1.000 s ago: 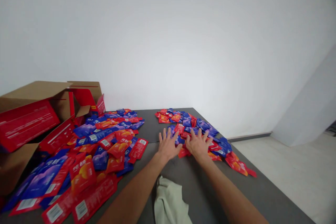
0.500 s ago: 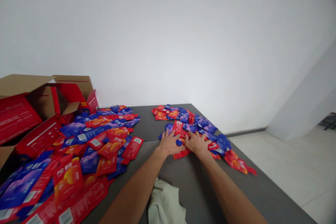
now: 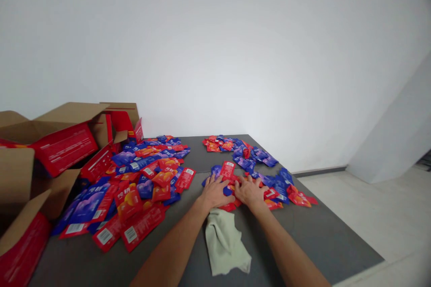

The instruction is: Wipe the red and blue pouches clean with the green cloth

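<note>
My left hand (image 3: 214, 192) lies on the near left side of a loose heap of small red and blue foil pouches, fingers spread. Beside it, my right hand (image 3: 249, 191) rests on the same heap, its fingers also apart. A red pouch (image 3: 227, 169) with a white label lies just beyond the hands. Blue pouches (image 3: 280, 184) and an orange-red pouch (image 3: 298, 197) lie to the right of my right hand. Whatever is under both palms is hidden. A crumpled pale green cloth (image 3: 225, 242) sits on the dark table (image 3: 303, 242) between my forearms.
A large pile of red and blue pouches (image 3: 144, 188) covers the table's left part. Open red cardboard boxes (image 3: 67, 148) stand at the far left. A smaller group of pouches (image 3: 220, 144) lies at the back, near the white wall (image 3: 215, 54). The table's right edge borders the floor.
The camera view has shifted back and left, showing more of the boxes and the whole cloth. Both hands stay on the heap, which lies slightly more apart from the pouches behind it.
</note>
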`<state>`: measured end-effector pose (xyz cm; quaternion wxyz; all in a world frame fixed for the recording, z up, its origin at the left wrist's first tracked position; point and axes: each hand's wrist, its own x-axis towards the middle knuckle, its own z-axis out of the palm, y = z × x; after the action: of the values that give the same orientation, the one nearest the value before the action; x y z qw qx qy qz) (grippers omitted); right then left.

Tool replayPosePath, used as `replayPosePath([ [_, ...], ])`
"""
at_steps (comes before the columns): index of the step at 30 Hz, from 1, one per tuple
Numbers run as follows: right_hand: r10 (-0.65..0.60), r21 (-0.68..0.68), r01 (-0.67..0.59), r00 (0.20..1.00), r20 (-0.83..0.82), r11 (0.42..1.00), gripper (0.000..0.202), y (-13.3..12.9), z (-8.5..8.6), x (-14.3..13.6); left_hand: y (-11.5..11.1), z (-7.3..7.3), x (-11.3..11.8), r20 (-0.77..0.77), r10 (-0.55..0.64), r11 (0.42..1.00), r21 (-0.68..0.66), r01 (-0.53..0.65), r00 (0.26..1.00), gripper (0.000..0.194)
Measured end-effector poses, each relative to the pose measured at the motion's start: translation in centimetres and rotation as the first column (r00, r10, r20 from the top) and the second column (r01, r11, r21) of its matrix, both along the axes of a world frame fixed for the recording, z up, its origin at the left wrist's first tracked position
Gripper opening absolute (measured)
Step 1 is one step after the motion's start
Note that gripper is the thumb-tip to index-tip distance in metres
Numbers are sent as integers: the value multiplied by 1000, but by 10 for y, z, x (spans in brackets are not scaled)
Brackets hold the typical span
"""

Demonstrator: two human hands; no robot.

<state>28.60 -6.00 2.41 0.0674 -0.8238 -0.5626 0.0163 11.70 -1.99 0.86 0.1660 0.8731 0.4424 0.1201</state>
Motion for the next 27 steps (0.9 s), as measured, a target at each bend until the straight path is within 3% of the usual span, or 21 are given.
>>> replayPosePath([
  [5, 34, 29, -34, 999, -4, 999, 51, -24, 0, -18, -22, 1, -21, -9, -4, 999, -53, 3, 1000, 93],
  [11, 30, -7, -30, 996, -80, 1000, 54, -38, 12, -36, -36, 9, -43, 8, -16, 992, -128, 17, 1000, 103],
  [16, 122, 75, -119, 992, -41, 990, 53, -44, 20, -62, -38, 11, -73, 69, -56, 993, -101, 63, 996, 94],
  [20, 342, 196, -329, 939, -36, 924, 42, -45, 25, -87, -39, 5, -96, 45, -106, 994, -12, 107, 993, 72],
  [27, 595, 282, -541, 789, -156, 792, 28, -27, 26, -128, -46, 6, -123, 87, 12, 992, 121, -23, 996, 38],
])
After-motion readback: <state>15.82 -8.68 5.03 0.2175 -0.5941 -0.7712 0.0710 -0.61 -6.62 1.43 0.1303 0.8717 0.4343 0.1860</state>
